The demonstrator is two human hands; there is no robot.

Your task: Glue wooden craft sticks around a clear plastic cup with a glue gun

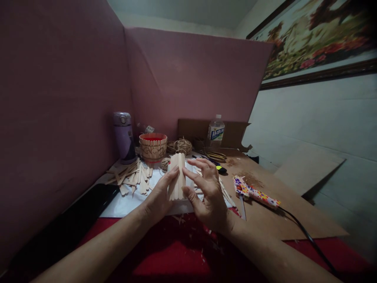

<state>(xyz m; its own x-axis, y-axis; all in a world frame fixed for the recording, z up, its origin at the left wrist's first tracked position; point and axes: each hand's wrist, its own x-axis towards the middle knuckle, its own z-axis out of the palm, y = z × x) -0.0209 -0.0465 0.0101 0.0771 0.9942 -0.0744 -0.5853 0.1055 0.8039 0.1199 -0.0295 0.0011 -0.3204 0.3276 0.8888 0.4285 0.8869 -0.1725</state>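
Note:
Upright wooden craft sticks [177, 177] stand side by side against a piece that looks pale or clear behind them, mostly hidden by my hands. My left hand [163, 188] grips this piece from the left, its thumb lying over the sticks. From the right, my right hand [206, 190] has its thumb and index finger on the rightmost stick, near its lower end and its middle. The other fingers of that hand are bent above the piece. Loose craft sticks [143, 182] lie heaped on white sheeting to the left.
Behind stand a purple flask [123, 137], a stick-covered pot [153, 147] with a red inside, twine [183, 146] and a plastic bottle [216, 131]. A flower-patterned glue gun [256, 193] with a black cord lies on brown board [265, 224]. A black slab [85, 206] is at left.

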